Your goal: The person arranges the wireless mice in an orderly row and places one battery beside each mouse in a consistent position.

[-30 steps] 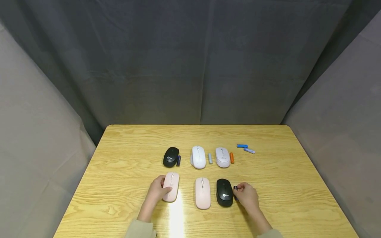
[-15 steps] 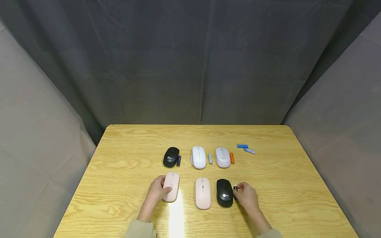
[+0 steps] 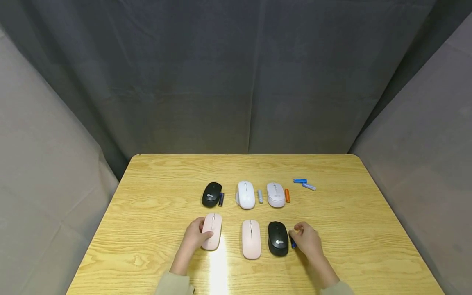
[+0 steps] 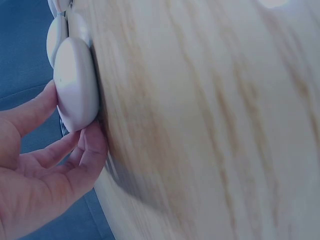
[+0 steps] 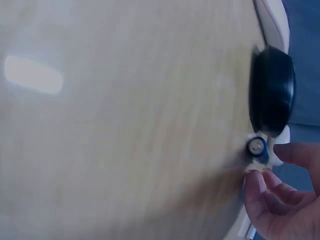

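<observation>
My left hand (image 3: 194, 235) grips a pale pink computer mouse (image 3: 212, 232) by its left side, thumb on top. In the left wrist view, the thumb and fingers of the left hand (image 4: 50, 175) touch the mouse (image 4: 75, 85), which lies on the table. My right hand (image 3: 307, 241) is beside a dark blue battery (image 3: 293, 242), right of a black mouse (image 3: 278, 239). The right wrist view shows the battery (image 5: 257, 146) end-on near the black mouse (image 5: 272, 92), with the right hand's (image 5: 285, 195) thumb and fingers spread apart around it, seemingly off it.
Another pink mouse (image 3: 251, 239) lies between the hands. Behind stand a black mouse (image 3: 212, 194), a white mouse (image 3: 246, 195) and a pale lilac mouse (image 3: 275, 195), with a dark battery (image 3: 221, 199), grey battery (image 3: 260, 196) and orange battery (image 3: 287, 196) beside them. Two blue batteries (image 3: 300, 180) lie farther right.
My right hand has loosened from the dark blue battery, its fingers spreading and shifting slightly away, so more of the battery shows. The left hand and its mouse have stayed still.
</observation>
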Demonstrator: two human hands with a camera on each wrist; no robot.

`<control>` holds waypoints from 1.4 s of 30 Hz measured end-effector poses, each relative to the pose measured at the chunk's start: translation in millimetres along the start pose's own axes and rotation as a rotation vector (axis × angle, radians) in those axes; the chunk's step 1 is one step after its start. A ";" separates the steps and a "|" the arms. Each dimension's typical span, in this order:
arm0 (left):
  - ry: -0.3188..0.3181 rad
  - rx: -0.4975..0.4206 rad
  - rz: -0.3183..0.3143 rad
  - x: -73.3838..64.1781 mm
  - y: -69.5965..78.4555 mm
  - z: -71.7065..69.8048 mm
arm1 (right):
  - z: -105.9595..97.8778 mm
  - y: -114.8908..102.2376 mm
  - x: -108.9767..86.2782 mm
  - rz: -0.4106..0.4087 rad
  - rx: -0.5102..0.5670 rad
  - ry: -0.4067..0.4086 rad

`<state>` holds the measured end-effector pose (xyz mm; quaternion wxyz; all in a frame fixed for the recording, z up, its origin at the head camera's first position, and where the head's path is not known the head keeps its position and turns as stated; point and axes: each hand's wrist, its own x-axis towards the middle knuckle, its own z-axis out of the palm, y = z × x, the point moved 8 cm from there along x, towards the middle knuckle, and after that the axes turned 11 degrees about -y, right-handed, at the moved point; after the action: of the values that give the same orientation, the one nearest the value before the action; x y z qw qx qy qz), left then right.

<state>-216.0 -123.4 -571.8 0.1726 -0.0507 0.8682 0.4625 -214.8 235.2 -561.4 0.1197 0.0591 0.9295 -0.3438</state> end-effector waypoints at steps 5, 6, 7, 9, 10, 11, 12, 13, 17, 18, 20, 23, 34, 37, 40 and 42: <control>0.002 -0.003 0.005 -0.2 1.2 -0.9 | -16.6 -4.9 13.3 -0.049 0.029 0.024; 0.002 -0.004 0.006 -0.3 1.5 -1.0 | -21.3 -7.2 16.7 -0.079 0.031 0.039; 0.001 -0.007 0.003 -0.4 1.4 -0.9 | -26.3 -10.2 20.3 -0.115 0.029 0.056; -0.001 -0.006 0.002 -0.3 1.4 -0.6 | -37.1 -16.9 26.8 -0.198 0.017 0.095; -0.001 -0.005 0.000 -0.3 0.9 -0.3 | -42.3 -20.0 30.0 -0.236 0.000 0.114; -0.002 -0.007 -0.005 -0.2 0.4 -0.2 | -47.0 -22.7 33.3 -0.271 -0.023 0.129; -0.002 -0.005 -0.004 -0.1 0.3 -0.1 | -51.7 -25.3 36.6 -0.302 -0.045 0.144; -0.001 -0.005 -0.003 -0.1 0.0 -0.2 | -55.6 -26.9 40.4 -0.326 -0.062 0.155; 0.001 -0.007 0.006 0.3 -0.7 -1.2 | -66.3 -27.6 58.8 -0.384 -0.128 0.165; 0.001 -0.007 0.009 0.4 -0.8 -1.5 | -68.3 -26.7 63.8 -0.388 -0.136 0.160; 0.000 -0.006 0.011 0.3 -0.8 -1.5 | -71.5 -24.3 73.1 -0.381 -0.151 0.145; 0.000 -0.007 0.002 0.4 -1.2 -1.3 | -75.2 -19.3 86.6 -0.358 -0.161 0.119; -0.003 -0.004 -0.008 -0.1 1.5 -1.4 | -70.7 6.2 124.9 -0.270 -0.251 -0.005; -0.004 0.000 -0.010 0.0 0.9 -1.1 | -66.3 10.3 131.2 -0.250 -0.256 -0.044; 0.000 -0.001 -0.008 0.5 -0.1 -1.5 | -61.9 12.7 136.1 -0.233 -0.268 -0.070; 0.002 -0.004 -0.008 1.0 -0.8 -1.6 | -59.5 14.8 139.3 -0.213 -0.281 -0.080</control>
<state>-217.1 -125.1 -572.0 0.1735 -0.0548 0.8671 0.4636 -357.1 289.1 -563.6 0.1268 -0.0706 0.9639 -0.2232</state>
